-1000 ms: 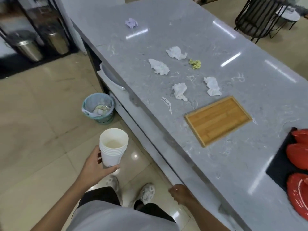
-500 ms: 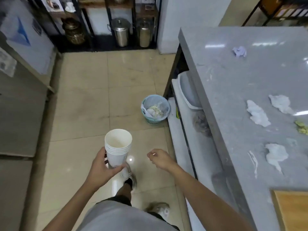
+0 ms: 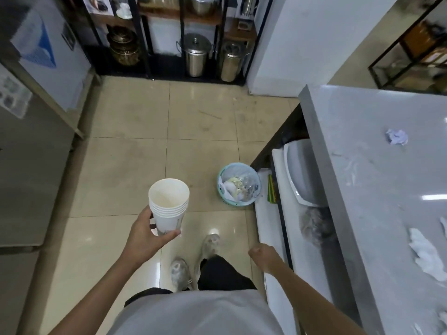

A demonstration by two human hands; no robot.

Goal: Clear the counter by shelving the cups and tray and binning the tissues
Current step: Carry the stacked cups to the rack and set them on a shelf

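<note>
Turning from the bench (image 3: 377, 165), we face the far shelves (image 3: 193, 32); left hand (image 3: 145, 235) grasps cup stack (image 3: 169, 204), right hand (image 3: 262, 256) clenched (tissues (image 3: 396, 137) wait).

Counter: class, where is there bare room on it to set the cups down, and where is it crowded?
Bare room: the far corner of the counter, before the purple tissue, and the stretch between that and the white tissue. Crowded: the near right edge, where tissues lie. The left hand holds the cups.
</note>
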